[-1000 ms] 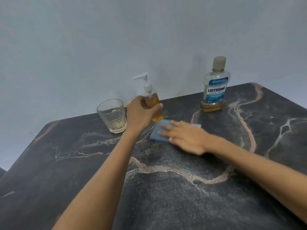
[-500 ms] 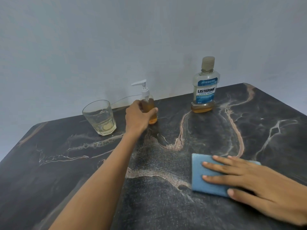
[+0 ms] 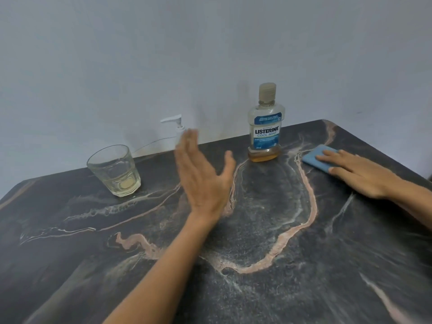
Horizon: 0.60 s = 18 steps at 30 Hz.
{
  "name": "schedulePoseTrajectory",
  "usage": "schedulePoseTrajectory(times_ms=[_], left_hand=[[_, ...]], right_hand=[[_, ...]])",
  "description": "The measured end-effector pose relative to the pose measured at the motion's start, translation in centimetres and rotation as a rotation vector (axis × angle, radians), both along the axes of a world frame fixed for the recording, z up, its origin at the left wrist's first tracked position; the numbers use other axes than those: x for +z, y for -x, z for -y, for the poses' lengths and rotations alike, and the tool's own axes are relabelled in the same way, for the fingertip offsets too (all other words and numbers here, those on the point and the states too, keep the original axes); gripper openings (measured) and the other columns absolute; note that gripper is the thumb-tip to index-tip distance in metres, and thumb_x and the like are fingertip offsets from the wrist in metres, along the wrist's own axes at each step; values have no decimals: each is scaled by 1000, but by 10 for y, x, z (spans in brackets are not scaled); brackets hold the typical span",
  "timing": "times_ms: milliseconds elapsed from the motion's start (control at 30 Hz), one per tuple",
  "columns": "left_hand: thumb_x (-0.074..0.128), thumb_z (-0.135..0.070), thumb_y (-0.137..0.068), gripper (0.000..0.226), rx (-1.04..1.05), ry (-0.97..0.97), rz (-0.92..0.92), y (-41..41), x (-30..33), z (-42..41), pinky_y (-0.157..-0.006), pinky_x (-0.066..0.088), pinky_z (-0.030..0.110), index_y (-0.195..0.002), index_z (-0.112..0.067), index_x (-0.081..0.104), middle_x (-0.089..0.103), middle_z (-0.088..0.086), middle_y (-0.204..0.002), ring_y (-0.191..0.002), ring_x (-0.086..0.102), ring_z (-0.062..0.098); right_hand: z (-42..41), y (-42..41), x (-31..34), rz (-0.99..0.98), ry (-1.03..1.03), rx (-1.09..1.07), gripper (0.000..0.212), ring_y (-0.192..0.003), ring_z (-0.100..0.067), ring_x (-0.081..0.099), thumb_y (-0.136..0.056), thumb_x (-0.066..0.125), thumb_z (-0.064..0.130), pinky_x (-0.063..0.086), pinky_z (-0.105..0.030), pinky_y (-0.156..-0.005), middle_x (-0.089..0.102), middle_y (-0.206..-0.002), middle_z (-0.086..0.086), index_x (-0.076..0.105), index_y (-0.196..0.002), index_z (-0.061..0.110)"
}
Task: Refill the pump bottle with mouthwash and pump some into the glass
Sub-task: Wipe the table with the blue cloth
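The pump bottle (image 3: 176, 123) stands at the back of the dark marble table; only its white pump head shows above my left hand (image 3: 202, 177). That hand is open with fingers spread, held in front of the bottle and off it. A clear glass (image 3: 114, 170) with a little pale liquid sits to the left. The capped Listerine mouthwash bottle (image 3: 265, 127), with a thin layer of amber liquid at its bottom, stands to the right. My right hand (image 3: 357, 173) lies flat on a blue cloth (image 3: 318, 157) at the far right of the table.
The table (image 3: 257, 230) is dark marble with pink and white veins, set against a plain pale wall. Its right corner and edge run close behind the blue cloth. A thin white cable trails along the wall behind the glass.
My left hand has let go of the pump bottle and opened in front of it. My right hand has slid the blue cloth from the near table to the far right.
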<state>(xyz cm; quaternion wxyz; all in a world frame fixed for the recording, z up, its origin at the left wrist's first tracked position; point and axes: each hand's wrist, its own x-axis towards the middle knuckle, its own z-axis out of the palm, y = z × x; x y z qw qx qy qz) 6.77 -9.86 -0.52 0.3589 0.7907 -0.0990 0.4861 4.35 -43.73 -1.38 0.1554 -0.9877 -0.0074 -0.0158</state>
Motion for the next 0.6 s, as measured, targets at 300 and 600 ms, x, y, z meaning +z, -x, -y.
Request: schedulePoseTrajectory(times_ms=[300, 600], left_hand=[[79, -34, -73, 85, -598, 131, -801, -67, 12, 67, -104, 35, 27, -140, -9, 34, 39, 8, -147, -135, 38, 21], [74, -13, -79, 40, -640, 296, -641, -72, 59, 43, -91, 53, 36, -114, -4, 58, 65, 10, -116, -105, 64, 22]], right_hand=[[-34, -50, -14, 10, 77, -116, 45, -144, -20, 13, -100, 24, 36, 12, -43, -115, 15, -157, 5, 27, -145, 35], [-48, -78, -10, -79, 121, -198, 49, -144, -26, 9, -100, 18, 33, 8, -47, -115, 8, -158, -1, 16, -148, 32]])
